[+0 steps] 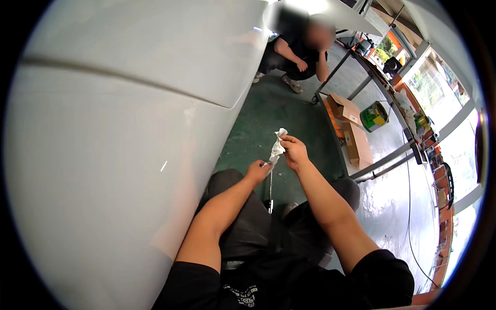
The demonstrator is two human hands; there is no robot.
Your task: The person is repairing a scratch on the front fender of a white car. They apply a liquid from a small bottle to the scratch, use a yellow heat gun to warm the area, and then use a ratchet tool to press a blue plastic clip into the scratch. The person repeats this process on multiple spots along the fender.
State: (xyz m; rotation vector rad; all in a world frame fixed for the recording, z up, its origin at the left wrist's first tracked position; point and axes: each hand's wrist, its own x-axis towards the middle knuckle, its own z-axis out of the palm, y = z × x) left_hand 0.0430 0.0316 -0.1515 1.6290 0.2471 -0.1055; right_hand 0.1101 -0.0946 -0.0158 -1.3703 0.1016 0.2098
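A crumpled white paper or cloth wipe (276,150) is stretched between my two hands, over the green floor. My right hand (294,151) is closed in a pinch on its upper part. Lower down, my left hand (258,171) is closed near the wipe's bottom end, with a small dark-blue tip showing at its fingers. A thin light rod (270,192) runs downward from just below the wipe toward my lap. Whether the rod joins what my left hand grips, I cannot tell. A large glossy white vehicle panel (119,155) stands close on my left.
Another person (294,51) squats ahead by the far end of the panel. To the right is a wheeled metal cart (385,168) with open cardboard boxes (356,144) and a green-and-yellow bucket (373,117) on its lower shelf. A dark cable (409,217) crosses the pale floor.
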